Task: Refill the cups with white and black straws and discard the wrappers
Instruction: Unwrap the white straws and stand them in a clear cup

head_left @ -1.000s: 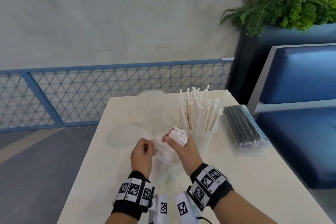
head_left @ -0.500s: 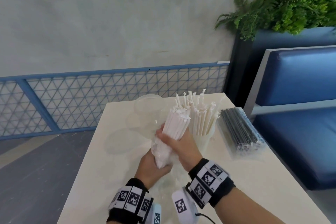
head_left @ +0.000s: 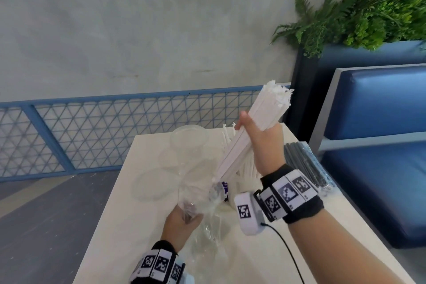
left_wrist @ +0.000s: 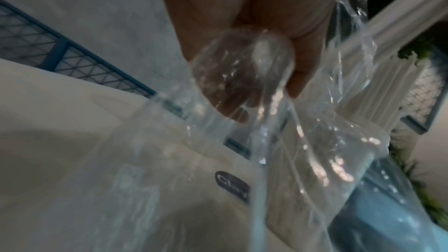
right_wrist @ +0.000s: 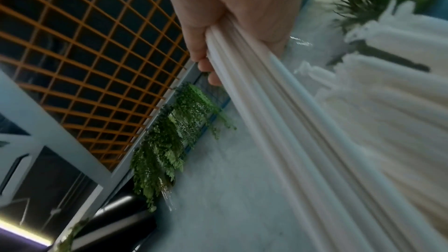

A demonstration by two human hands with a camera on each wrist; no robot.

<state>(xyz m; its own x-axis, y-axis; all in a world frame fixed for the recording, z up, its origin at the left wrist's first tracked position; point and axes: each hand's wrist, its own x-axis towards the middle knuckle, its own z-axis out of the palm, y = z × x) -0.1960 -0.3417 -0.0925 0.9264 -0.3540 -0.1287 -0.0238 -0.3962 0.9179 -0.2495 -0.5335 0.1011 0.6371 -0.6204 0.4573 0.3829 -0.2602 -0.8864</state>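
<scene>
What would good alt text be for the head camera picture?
A person's right hand lifts a bundle of white straws out of a clear plastic wrapper gripped by the left hand, above a white table with a packet of black straws.

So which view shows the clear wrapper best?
The left wrist view: the wrapper fills it, gripped by the left hand. The head view shows it small and glary below the white straws. The right wrist view shows only straws in the right hand.
</scene>
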